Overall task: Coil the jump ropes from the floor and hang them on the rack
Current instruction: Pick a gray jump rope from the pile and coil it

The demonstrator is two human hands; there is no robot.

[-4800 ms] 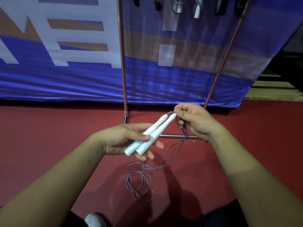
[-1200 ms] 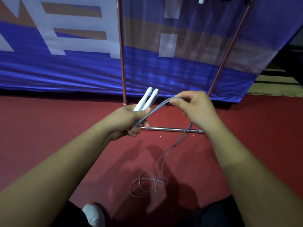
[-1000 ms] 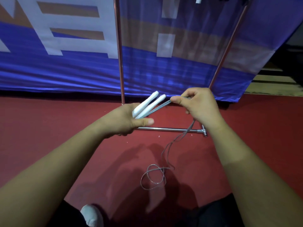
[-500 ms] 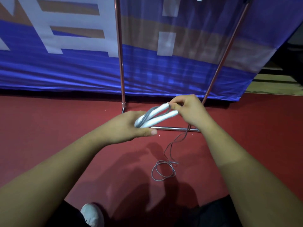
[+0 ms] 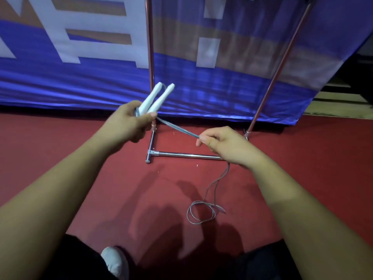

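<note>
**Fingers clamp the handles and pinch a taut cord**

The fingers (image 5: 142, 134) of the left hand (image 5: 129, 126) are curled tight round the lower ends of the two white handles (image 5: 156, 99) of a jump rope (image 5: 187, 131), with the thumb pressed across them. The handles stick up and away in a narrow V, their tips a little apart. A few turns of grey cord (image 5: 177, 127) are bunched in that same grip at the base of the handles. From there the cord runs straight and taut, down and to the right, to the right hand (image 5: 228, 145). Its thumb and forefinger pinch the cord, and the other fingers curl loosely beneath. Past the pinch the cord drops slack in two strands below the wrist. It ends in a small loose loop (image 5: 198, 201) lying flat on the red floor (image 5: 60, 154), on the person's side of the rack and nearer the right arm than the left.

The rack (image 5: 187, 156) stands at the far edge of the floor, close against a blue banner (image 5: 80, 83) with big white lettering. Its chrome base bar lies on the floor between the two hands, and a thin upright rises at each end. The left hand is held in front of the foot of the left upright, and the right hand covers the right end of the base bar. At the near edge of the floor, between the arms, the toe of a white shoe (image 5: 115, 261) shows.
</note>
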